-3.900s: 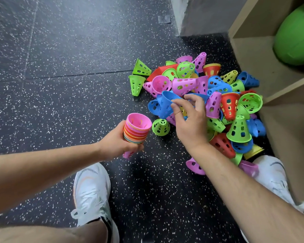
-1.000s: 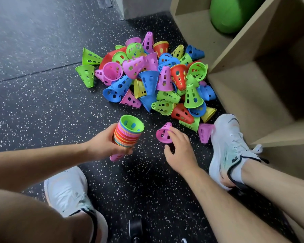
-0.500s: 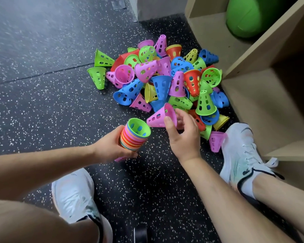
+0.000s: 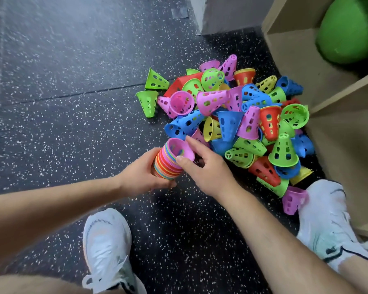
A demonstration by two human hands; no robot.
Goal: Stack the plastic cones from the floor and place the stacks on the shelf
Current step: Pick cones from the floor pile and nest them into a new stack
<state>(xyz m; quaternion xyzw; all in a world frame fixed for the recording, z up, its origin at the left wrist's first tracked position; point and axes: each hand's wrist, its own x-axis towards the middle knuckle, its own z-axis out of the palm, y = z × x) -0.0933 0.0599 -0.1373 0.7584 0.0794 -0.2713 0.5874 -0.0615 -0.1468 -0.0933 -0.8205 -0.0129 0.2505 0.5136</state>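
Plastic cones point(image 4: 242, 119): a loose, many-coloured heap is spread on the speckled floor point(image 4: 72, 115), just beside the shelf; most are lying on their sides or mouth-up, unsorted.
Stack point(image 4: 165, 166): a nested column of coloured rims is held off the floor at the heap's near edge, mouth turned up, so the next piece can be dropped in with hardly a reach.
Left hand point(image 4: 140, 175): the fingers are curled round the stack's lower part and clamped on it; the narrow end is hidden by the palm.
Pink cone point(image 4: 182, 148): it is seated at the very top of the stack, wide mouth open.
Right hand point(image 4: 208, 170): thumb and forefinger are spread across the pink cone's rim and closed on it from opposite sides. The piece is judged to be getting pressed home.
Shelf point(image 4: 346, 94): wooden compartments are open right by the heap; a green ball point(image 4: 348, 28) is lodged in the upper one, and no stack is seen inside.
Progress: judged early, with far more cones on the floor than in the stack.
Risk: a crooked seating could jam the nest.
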